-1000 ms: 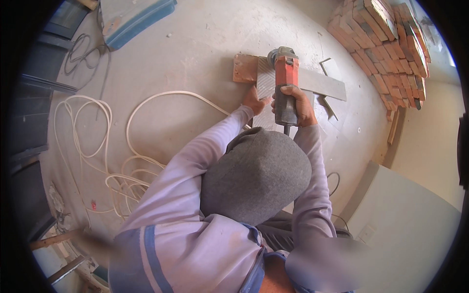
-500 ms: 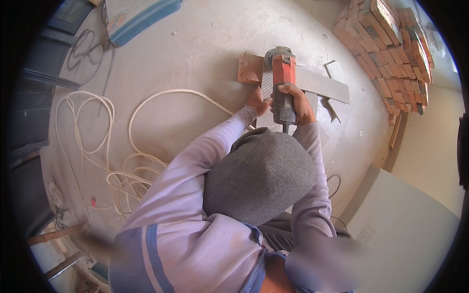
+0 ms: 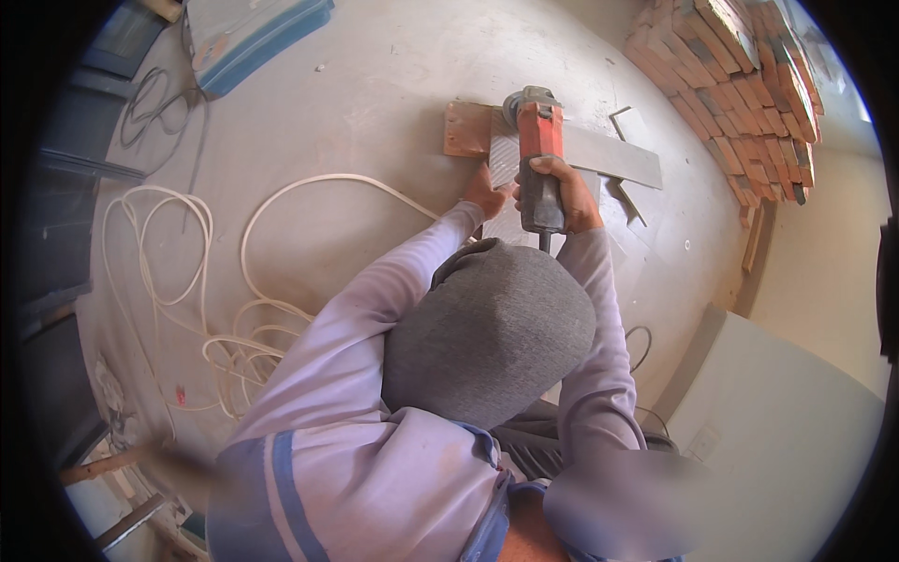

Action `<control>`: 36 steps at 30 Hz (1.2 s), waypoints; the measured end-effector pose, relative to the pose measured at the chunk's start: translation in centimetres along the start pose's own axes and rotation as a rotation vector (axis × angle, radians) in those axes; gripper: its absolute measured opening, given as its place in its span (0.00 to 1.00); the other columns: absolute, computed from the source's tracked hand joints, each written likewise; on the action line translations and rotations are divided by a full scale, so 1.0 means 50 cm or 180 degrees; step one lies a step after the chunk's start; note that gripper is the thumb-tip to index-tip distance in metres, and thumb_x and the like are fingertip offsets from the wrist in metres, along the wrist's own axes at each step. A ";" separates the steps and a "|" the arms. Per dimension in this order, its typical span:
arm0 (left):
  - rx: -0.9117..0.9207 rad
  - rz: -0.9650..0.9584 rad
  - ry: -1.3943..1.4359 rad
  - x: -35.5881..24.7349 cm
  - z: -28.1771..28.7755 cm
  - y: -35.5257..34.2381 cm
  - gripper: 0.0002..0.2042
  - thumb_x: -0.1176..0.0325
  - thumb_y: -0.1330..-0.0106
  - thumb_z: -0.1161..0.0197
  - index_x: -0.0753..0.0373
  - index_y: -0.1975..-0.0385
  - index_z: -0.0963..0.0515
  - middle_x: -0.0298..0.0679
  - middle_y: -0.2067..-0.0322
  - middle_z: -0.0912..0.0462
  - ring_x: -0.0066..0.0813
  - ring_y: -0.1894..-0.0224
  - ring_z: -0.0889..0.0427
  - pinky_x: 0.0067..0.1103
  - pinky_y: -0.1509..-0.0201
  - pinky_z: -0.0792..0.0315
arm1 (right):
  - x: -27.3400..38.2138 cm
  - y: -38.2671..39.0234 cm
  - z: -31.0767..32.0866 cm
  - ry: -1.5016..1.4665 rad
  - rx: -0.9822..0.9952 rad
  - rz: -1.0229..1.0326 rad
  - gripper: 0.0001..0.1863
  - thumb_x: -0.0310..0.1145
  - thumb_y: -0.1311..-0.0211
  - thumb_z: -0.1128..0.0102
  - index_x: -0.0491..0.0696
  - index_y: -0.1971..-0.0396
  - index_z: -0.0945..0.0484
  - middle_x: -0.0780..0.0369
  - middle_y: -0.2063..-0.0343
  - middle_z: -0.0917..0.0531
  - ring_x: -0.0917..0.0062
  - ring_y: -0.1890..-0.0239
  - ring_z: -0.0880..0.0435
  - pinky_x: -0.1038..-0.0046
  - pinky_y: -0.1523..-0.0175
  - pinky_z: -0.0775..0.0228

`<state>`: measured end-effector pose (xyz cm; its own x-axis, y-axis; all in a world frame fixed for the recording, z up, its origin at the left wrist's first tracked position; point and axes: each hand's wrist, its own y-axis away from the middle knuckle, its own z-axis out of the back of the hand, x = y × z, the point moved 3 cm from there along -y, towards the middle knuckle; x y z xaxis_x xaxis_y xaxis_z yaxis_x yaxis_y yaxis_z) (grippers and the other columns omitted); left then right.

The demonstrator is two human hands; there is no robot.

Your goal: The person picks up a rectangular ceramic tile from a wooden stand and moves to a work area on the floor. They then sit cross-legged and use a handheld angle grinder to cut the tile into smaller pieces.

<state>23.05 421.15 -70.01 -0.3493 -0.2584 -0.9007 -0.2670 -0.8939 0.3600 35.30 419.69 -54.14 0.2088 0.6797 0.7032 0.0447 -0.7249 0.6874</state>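
Observation:
My right hand (image 3: 573, 192) is wrapped around the black rear body of a red and black angle grinder (image 3: 540, 140). The grinder's disc end, at the far side, is over the edge of a ribbed grey tile piece (image 3: 504, 157). My left hand (image 3: 485, 193) grips the near left edge of that tile piece, its fingers partly hidden. A red brick (image 3: 466, 129) lies against the tile's left side. To the right of the grinder, a long grey tile strip (image 3: 618, 157) rests across other cut tile pieces (image 3: 632, 201). The disc's contact with the tile is hard to make out.
Stacked red bricks (image 3: 740, 103) stand at the far right. A pale cable (image 3: 248, 225) loops over the floor to my left. Far left are a blue-edged box (image 3: 267, 47) and a dark coiled cord (image 3: 145, 108). Rounded grey cloth (image 3: 492, 328) blocks the view between my arms.
The whole view has shifted slightly, so the floor objects appear a little farther left. Both hands keep their hold, and the grinder stays at the tile piece.

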 end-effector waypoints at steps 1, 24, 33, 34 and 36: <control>0.0041 -0.0021 0.0060 -0.012 0.005 0.007 0.46 0.49 0.39 0.33 0.75 0.31 0.48 0.64 0.34 0.39 0.53 0.28 0.40 0.35 0.26 0.45 | -0.002 -0.002 0.005 0.0002 -0.0024 0.0009 0.26 0.46 0.45 0.38 0.35 0.60 0.23 0.50 0.73 0.16 0.67 0.77 0.15 0.71 0.72 0.19; -0.0049 -0.0368 0.0458 0.017 -0.005 -0.010 0.37 0.61 0.44 0.28 0.69 0.36 0.37 0.54 0.43 0.24 0.46 0.38 0.26 0.33 0.33 0.35 | -0.019 0.007 0.065 -0.0287 -0.0207 0.0146 0.24 0.43 0.44 0.38 0.36 0.58 0.25 0.51 0.72 0.17 0.66 0.74 0.14 0.67 0.68 0.18; 0.0094 0.0005 -0.0030 0.024 0.006 -0.025 0.36 0.55 0.45 0.26 0.69 0.41 0.33 0.58 0.45 0.24 0.48 0.40 0.24 0.32 0.36 0.32 | -0.036 0.017 0.144 -0.0592 -0.0320 0.0173 0.24 0.41 0.45 0.37 0.39 0.55 0.27 0.53 0.71 0.18 0.66 0.75 0.15 0.64 0.68 0.19; 0.0074 0.0053 -0.0180 0.022 0.009 -0.020 0.36 0.54 0.45 0.26 0.69 0.42 0.33 0.58 0.45 0.23 0.48 0.41 0.24 0.32 0.37 0.31 | -0.047 0.024 0.148 -0.0705 -0.0356 0.0274 0.24 0.41 0.45 0.37 0.39 0.55 0.27 0.53 0.71 0.18 0.66 0.75 0.15 0.64 0.68 0.18; 0.0000 0.0249 -0.0224 0.014 0.007 -0.007 0.37 0.50 0.45 0.27 0.70 0.43 0.33 0.59 0.46 0.24 0.50 0.42 0.24 0.33 0.38 0.30 | -0.058 0.051 0.155 -0.0887 -0.0345 0.0453 0.24 0.38 0.44 0.39 0.37 0.52 0.28 0.55 0.66 0.19 0.67 0.72 0.15 0.65 0.66 0.17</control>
<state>22.56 421.39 -70.69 -0.4313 -0.3009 -0.8506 -0.2366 -0.8720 0.4285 42.37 415.02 -55.84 0.4654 0.5048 0.7270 -0.1051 -0.7841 0.6117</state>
